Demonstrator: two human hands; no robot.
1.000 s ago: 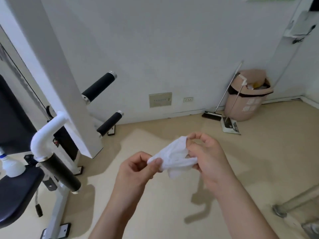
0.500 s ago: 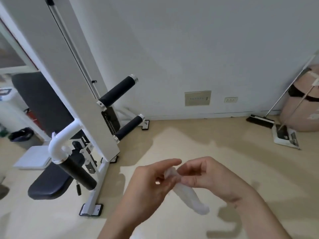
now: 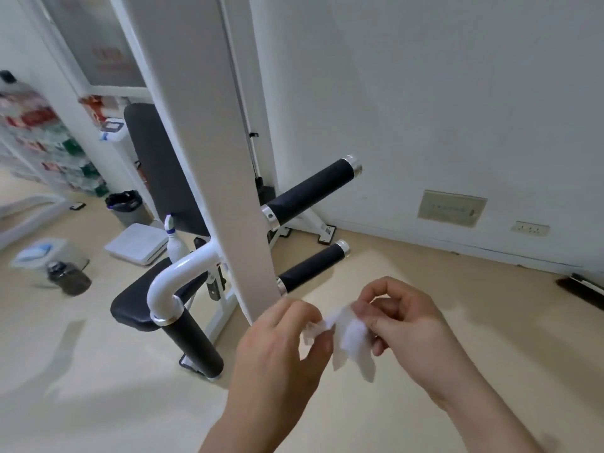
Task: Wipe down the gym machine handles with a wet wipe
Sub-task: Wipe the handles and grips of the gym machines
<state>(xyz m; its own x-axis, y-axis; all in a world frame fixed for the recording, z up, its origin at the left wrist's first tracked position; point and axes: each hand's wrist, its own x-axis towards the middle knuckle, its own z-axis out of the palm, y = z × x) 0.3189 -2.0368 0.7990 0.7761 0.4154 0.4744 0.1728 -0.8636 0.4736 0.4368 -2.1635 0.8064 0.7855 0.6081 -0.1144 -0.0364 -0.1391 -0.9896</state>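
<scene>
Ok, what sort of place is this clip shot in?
Likely a small gym or workout room: a white exercise machine with black padded handles and a black padded seat.

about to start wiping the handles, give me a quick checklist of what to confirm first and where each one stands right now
1. Hold on the wet wipe: ok, the left hand and right hand both pinch it.
2. Wipe spread open: not ok, it is bunched and crumpled.
3. Handles free to wipe: ok, the near handle, upper handle and lower handle show bare black grips.
4. Wipe on a handle: not ok, it is held in the air, apart from all three.
5. Wipe damp enough: cannot tell.
</scene>
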